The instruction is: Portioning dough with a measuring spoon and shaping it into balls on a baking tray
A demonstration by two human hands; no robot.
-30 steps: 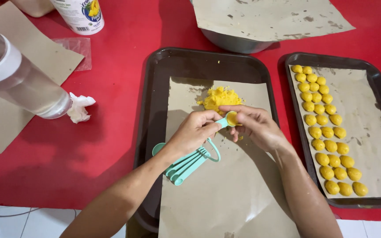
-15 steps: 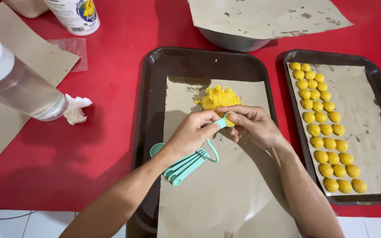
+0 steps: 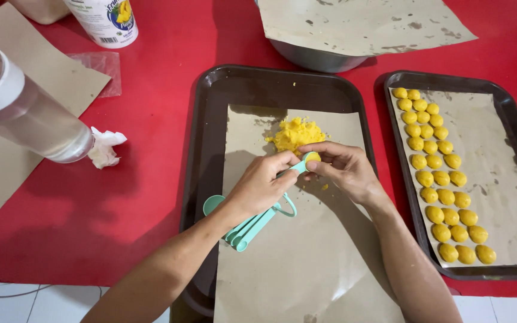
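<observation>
- The left hand [image 3: 263,186] is closed around a set of teal measuring spoons [image 3: 252,222]; it pinches the handle of one small spoon, so the other spoons hang below the wrist on their ring.
- The bowl of this small spoon is filled with yellow dough [image 3: 312,158], and it is held level, probably so the portion keeps its shape.
- The right hand [image 3: 343,169] is curled over the spoon bowl, with the thumb and fingertips touching the dough, as if to press or smooth it.
- Just above both hands lies the pile of yellow dough [image 3: 296,133] on brown paper [image 3: 306,263], which lines the dark middle tray [image 3: 210,119].
- To the right, a second tray [image 3: 510,104] holds rows of small dough balls [image 3: 441,179] along the left part of its paper.
- A metal bowl [image 3: 318,57] covered with paper stands behind, and a clear bottle [image 3: 25,113] lies on the red table [image 3: 151,173].
</observation>
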